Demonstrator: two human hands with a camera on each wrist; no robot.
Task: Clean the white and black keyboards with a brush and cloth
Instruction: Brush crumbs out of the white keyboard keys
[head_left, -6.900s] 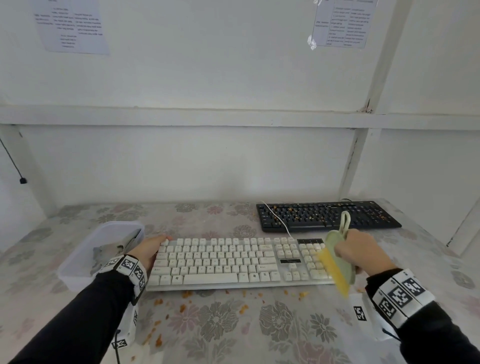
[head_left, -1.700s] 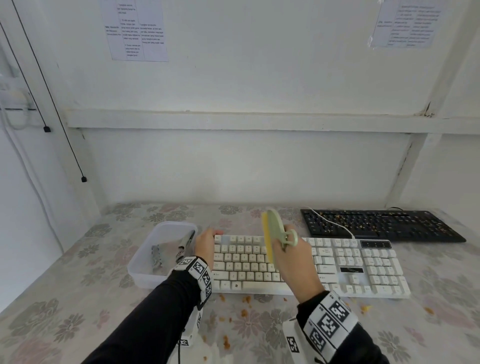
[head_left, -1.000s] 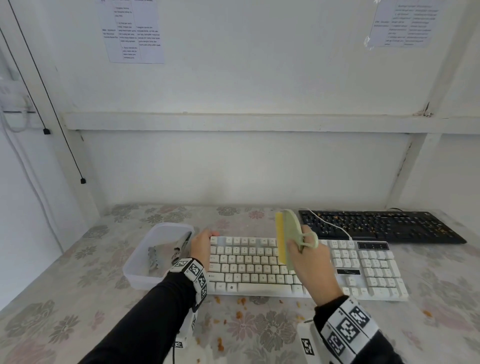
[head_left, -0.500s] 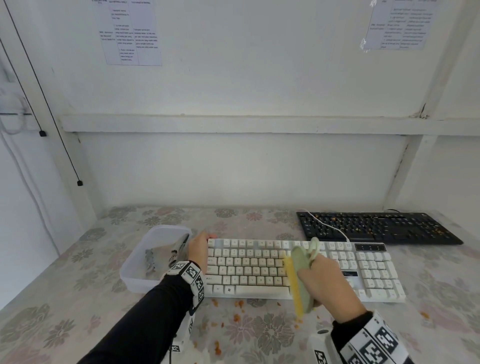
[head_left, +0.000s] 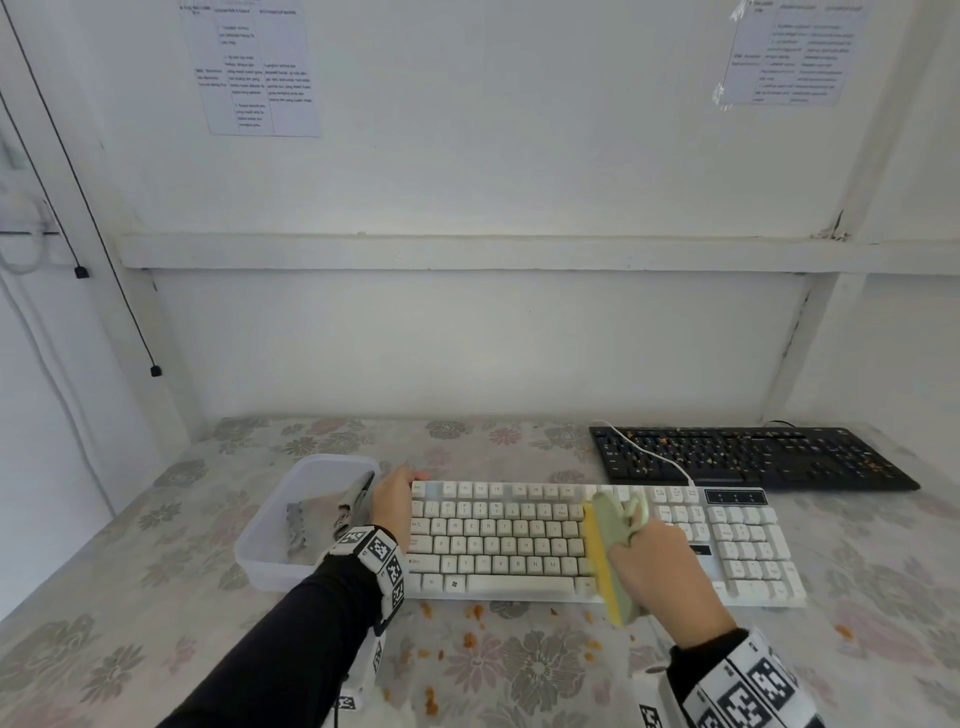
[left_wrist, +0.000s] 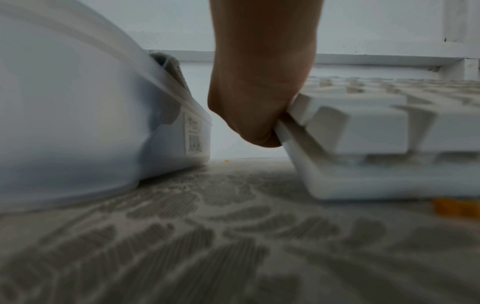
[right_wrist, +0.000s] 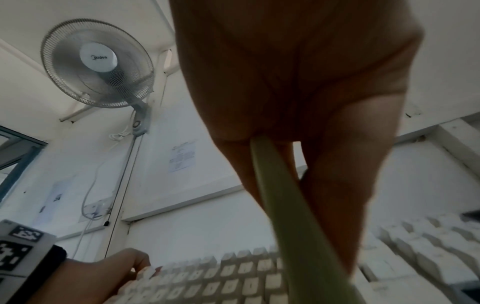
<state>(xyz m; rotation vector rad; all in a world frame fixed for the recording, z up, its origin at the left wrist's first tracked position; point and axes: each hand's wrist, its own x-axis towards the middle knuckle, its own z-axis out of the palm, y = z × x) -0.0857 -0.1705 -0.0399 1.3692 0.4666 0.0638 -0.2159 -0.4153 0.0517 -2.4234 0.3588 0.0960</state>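
Right hand: the right hand (head_left: 657, 566) is clenched round a pale green plastic brush with yellow bristles (head_left: 602, 558), bristle edge down across the right part of the letter keys of the white keyboard.
Left hand: the left hand (head_left: 395, 501) braces the left end of the flat white plastic keyboard with pale keycaps (head_left: 519, 540); the left wrist view shows it (left_wrist: 257, 86) pressed against the keyboard's edge (left_wrist: 363, 144), though the fingers lie out of sight, so whether they curl over that edge I cannot tell.
White keyboard: lies flat on the floral-patterned tablecloth (head_left: 156, 597), near the front, with orange crumbs (head_left: 470, 636) scattered on the cloth just before it.
Black keyboard: the black plastic keyboard (head_left: 748, 457) sits behind and to the right, orange specks among its keys, untouched by either hand.
Cloth: a grey cloth (head_left: 301, 525) lies in the translucent plastic tub (head_left: 270, 566), just beside the left hand.
Handling: the white keyboard looks light and stiff, likely to slide on the cloth under brush strokes, so bracing one end suits it. The brush is light and rigid; its back gives a sure hold. Keycaps could pop off under hard pressure.
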